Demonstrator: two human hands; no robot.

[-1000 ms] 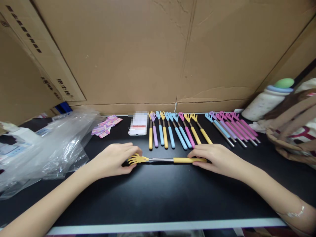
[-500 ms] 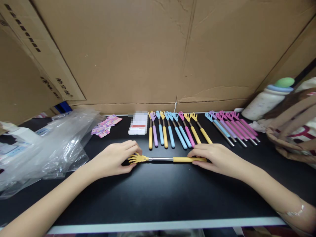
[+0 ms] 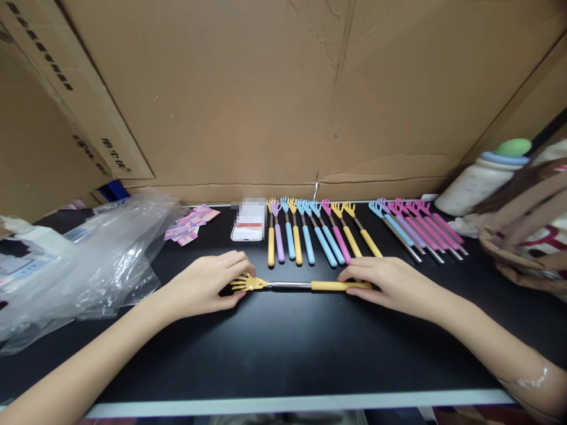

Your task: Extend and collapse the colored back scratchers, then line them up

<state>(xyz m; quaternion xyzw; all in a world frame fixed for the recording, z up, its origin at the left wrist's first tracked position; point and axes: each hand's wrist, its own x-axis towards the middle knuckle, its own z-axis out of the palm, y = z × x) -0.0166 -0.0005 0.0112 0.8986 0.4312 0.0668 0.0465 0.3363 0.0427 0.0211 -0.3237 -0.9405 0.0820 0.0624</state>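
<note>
A yellow back scratcher (image 3: pixel 290 285) with a metal shaft lies crosswise on the black table in front of me. My left hand (image 3: pixel 217 280) grips its claw-shaped head, thumb on the near side and fingers on the far side. My right hand (image 3: pixel 376 280) is closed around the yellow handle, partly covering its end. Just beyond it is a row of back scratchers (image 3: pixel 310 236) in yellow, purple, blue and pink, heads away from me. Farther right, a second group of back scratchers (image 3: pixel 419 227) has metal rods pointing towards me.
Clear plastic bags (image 3: pixel 106 260) are heaped at the left, near small pink-purple cards (image 3: pixel 190 224). A phone (image 3: pixel 248 221) lies beside the row. A white bottle (image 3: pixel 478 183) and a beige bag (image 3: pixel 518 242) stand at the right. Cardboard (image 3: pixel 230 88) walls the back.
Both hands keep the same hold on the yellow back scratcher. Only a very slight shift of the whole view shows.
</note>
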